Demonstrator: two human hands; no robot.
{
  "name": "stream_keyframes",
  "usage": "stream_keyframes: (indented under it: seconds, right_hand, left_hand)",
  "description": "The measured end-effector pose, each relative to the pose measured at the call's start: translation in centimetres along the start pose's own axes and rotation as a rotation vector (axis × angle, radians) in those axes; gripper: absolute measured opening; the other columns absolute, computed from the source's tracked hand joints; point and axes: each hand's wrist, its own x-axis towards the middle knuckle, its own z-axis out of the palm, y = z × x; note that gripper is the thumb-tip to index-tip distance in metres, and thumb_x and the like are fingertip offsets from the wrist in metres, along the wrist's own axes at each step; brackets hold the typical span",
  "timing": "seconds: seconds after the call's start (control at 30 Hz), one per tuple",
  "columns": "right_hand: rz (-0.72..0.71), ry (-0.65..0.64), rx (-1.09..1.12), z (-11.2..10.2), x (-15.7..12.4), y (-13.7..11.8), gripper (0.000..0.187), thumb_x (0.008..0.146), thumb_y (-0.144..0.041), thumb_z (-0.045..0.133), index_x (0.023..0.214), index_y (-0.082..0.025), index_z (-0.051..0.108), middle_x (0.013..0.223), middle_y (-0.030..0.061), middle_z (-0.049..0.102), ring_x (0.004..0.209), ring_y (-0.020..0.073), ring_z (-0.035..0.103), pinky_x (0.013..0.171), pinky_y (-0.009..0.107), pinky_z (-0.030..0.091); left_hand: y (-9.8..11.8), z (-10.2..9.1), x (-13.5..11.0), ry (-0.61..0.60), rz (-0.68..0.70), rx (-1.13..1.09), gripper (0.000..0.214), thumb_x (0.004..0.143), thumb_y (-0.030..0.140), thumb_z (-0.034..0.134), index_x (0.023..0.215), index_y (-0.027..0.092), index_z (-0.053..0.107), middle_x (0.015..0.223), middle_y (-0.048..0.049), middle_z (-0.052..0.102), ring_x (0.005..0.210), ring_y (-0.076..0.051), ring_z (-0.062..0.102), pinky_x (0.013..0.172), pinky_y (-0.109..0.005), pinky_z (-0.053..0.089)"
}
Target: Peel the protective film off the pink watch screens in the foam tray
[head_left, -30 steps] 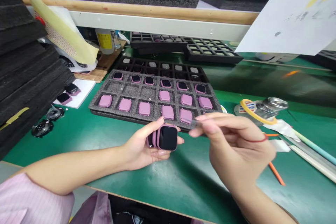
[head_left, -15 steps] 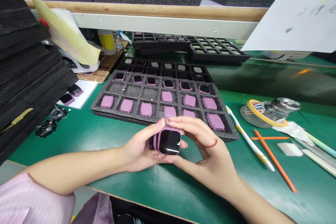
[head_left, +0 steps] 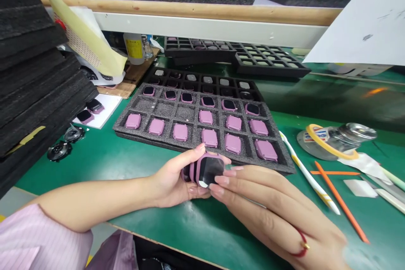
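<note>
My left hand (head_left: pixel 172 181) holds a small stack of pink smartwatches (head_left: pixel 207 170) with black screens, the front screen facing up toward me. A pale corner shows at the lower edge of that screen. The fingertips of my right hand (head_left: pixel 268 211) lie against the watch's lower right edge and hide part of it. Behind my hands, a grey foam tray (head_left: pixel 161 109) holds several pink watch bodies (head_left: pixel 233 134) in its square cells, with several black-faced watches (head_left: pixel 186 97) along its far row.
Stacked black foam sheets (head_left: pixel 31 63) rise at the left. Black trays (head_left: pixel 237 57) stand behind the foam tray. To the right of my hands on the green mat (head_left: pixel 95 168) lie a white-and-yellow brush (head_left: pixel 308 181), an orange stick (head_left: pixel 340 202) and a glass jar (head_left: pixel 338 141).
My right hand has come from above the watches, flattened and dropped to their lower right edge. The stack has tilted in my left hand, and a pale corner now shows on the screen.
</note>
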Motion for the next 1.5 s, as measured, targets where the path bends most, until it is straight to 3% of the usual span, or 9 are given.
stream_keyframes:
  seconds: [0.17, 0.3, 0.37, 0.5, 0.7, 0.97, 1.2, 1.37, 1.5]
  right_hand:
    - [-0.063, 0.012, -0.08, 0.6, 0.0, 0.1, 0.049, 0.099, -0.015, 0.055, 0.144, -0.035, 0.054, 0.115, 0.0004, 0.077, 0.108, 0.024, 0.072, 0.089, 0.042, 0.063]
    - [-0.199, 0.088, -0.144, 1.2, 1.4, 1.0, 0.056, 0.084, -0.013, 0.075, 0.135, -0.029, 0.061, 0.1, 0.001, 0.079, 0.09, 0.0227, 0.073, 0.08, 0.039, 0.062]
    - [-0.109, 0.154, -0.14, 1.7, 2.0, 1.1, 0.06, 0.08, -0.024, 0.081, 0.136, -0.026, 0.059, 0.089, 0.0033, 0.075, 0.078, 0.022, 0.069, 0.071, 0.04, 0.059]
    - [0.117, 0.128, -0.006, 2.4, 2.4, 0.8, 0.059, 0.08, -0.035, 0.082, 0.134, -0.025, 0.058, 0.081, 0.001, 0.064, 0.074, 0.0187, 0.062, 0.067, 0.035, 0.056]
    - [0.14, 0.145, 0.082, 1.8, 2.4, 0.9, 0.051, 0.079, -0.027, 0.082, 0.125, -0.028, 0.062, 0.105, 0.0054, 0.073, 0.093, 0.0222, 0.068, 0.078, 0.037, 0.059]
    - [0.126, 0.122, 0.113, 1.7, 2.5, 1.3, 0.053, 0.078, -0.027, 0.083, 0.126, -0.028, 0.06, 0.108, 0.0057, 0.073, 0.097, 0.0237, 0.069, 0.084, 0.041, 0.059]
    - [0.049, 0.095, 0.011, 1.6, 2.9, 2.4, 0.048, 0.082, -0.021, 0.074, 0.128, -0.024, 0.059, 0.109, 0.0076, 0.073, 0.095, 0.0217, 0.071, 0.082, 0.038, 0.061]
    - [0.315, 0.143, -0.027, 2.1, 6.6, 6.1, 0.032, 0.08, -0.034, 0.072, 0.108, -0.018, 0.068, 0.1, 0.0085, 0.076, 0.084, 0.0227, 0.073, 0.077, 0.038, 0.061]
    - [0.336, 0.106, -0.063, 5.0, 10.8, 8.7, 0.034, 0.08, -0.035, 0.073, 0.109, -0.017, 0.072, 0.108, 0.0123, 0.075, 0.102, 0.0284, 0.071, 0.094, 0.045, 0.056]
  left_hand:
    - [0.1, 0.2, 0.0, 0.027, -0.019, -0.007, 0.048, 0.073, 0.057, 0.082, 0.095, 0.016, 0.075, 0.077, -0.0039, 0.065, 0.052, -0.007, 0.048, 0.047, -0.017, 0.032]
    - [0.0, 0.4, 0.0, -0.001, 0.022, 0.041, 0.05, 0.073, 0.061, 0.08, 0.091, 0.014, 0.073, 0.064, 0.0011, 0.057, 0.044, -0.004, 0.036, 0.044, -0.018, 0.026]
    - [-0.2, 0.5, 0.1, -0.001, 0.064, 0.115, 0.051, 0.074, 0.063, 0.079, 0.085, 0.014, 0.071, 0.059, 0.0032, 0.051, 0.043, -0.004, 0.031, 0.043, -0.019, 0.024]
    - [-0.5, 0.5, 0.3, 0.039, 0.13, 0.206, 0.051, 0.069, 0.061, 0.084, 0.081, 0.014, 0.069, 0.061, 0.0035, 0.05, 0.045, -0.004, 0.028, 0.041, -0.018, 0.02]
    - [0.0, 0.5, 0.3, 0.023, 0.042, 0.148, 0.053, 0.083, 0.062, 0.07, 0.061, 0.015, 0.057, 0.041, 0.006, 0.035, 0.039, -0.005, 0.024, 0.042, -0.018, 0.024]
    - [0.4, 0.4, 0.0, -0.006, 0.045, 0.103, 0.052, 0.074, 0.055, 0.083, 0.088, 0.006, 0.074, 0.043, 0.0069, 0.04, 0.036, 0.0, 0.019, 0.034, -0.013, 0.01]
    - [0.1, 0.4, 0.3, 0.099, 0.098, -0.002, 0.045, 0.069, 0.047, 0.089, 0.084, 0.008, 0.072, 0.061, 0.0, 0.059, 0.04, 0.001, 0.03, 0.036, -0.01, 0.019]
    - [-0.3, 0.2, 0.4, 0.247, 0.111, -0.083, 0.031, 0.073, 0.031, 0.087, 0.084, 0.013, 0.064, 0.08, -0.0069, 0.072, 0.042, -0.001, 0.041, 0.038, -0.012, 0.023]
    - [-0.6, 0.0, 0.1, 0.213, 0.031, 0.107, 0.042, 0.074, 0.052, 0.079, 0.079, 0.014, 0.061, 0.08, -0.0114, 0.074, 0.038, -0.005, 0.043, 0.039, -0.019, 0.022]
